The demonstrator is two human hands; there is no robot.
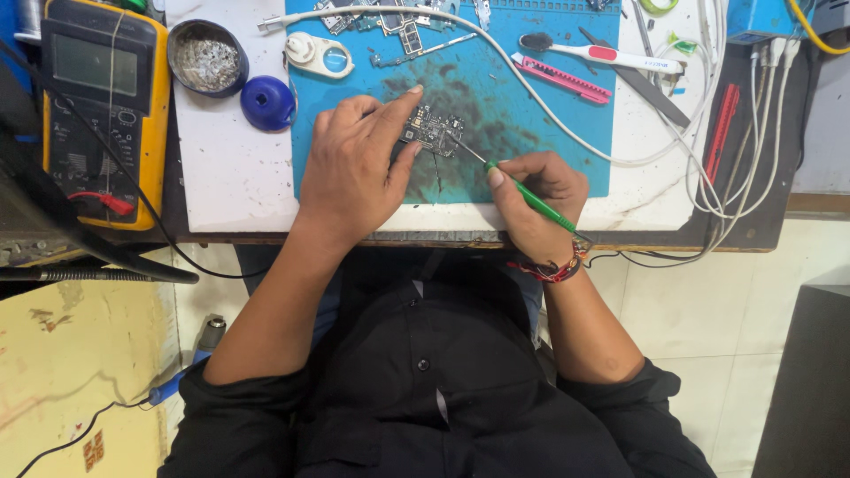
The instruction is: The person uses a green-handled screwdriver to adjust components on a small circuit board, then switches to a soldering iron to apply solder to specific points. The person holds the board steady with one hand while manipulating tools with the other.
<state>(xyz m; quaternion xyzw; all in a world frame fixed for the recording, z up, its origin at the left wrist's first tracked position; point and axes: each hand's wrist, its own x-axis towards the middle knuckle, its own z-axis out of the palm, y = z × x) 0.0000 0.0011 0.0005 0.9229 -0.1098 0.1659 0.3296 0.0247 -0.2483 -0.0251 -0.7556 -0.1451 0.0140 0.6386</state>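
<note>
pinning the small circuit board (pixel 431 130) flat with the left hand (pixel 354 173) looks like the thing to get right here: its grip is closed on the board's near-left edge, thumb and forefinger pressing it onto the blue work mat (pixel 531 124), and that pressure should stay even so the board cannot skate on the smooth, soot-smeared rubber. the right hand (pixel 542 202) has its grip closed around a slim green-handled tool (pixel 531 196), held like a pen, with the fine metal tip touching the board's right edge; i judge that a low angle and light, short strokes would suit such a thin point on dense, tiny parts, with the heel of the hand resting on the counter (pixel 230 168) for steadiness. a red and dark thread band sits on that wrist. the board is dark, irregular in outline, studded with small metallic shields, and lies near the middle of the mat, just past both hands. the counter under the mat is white, scuffed and stained. further off lie a pink utility knife (pixel 560 78), a white toothbrush (pixel 602 55) with a red grip patch, a white cable (pixel 496 53) curving across the mat, and bare phone frame pieces at the far edge. to the left stand a round dark tin (pixel 207 58) of grey shavings, a glossy blue cap (pixel 267 103), and a yellow-cased multimeter (pixel 99 106).
</note>
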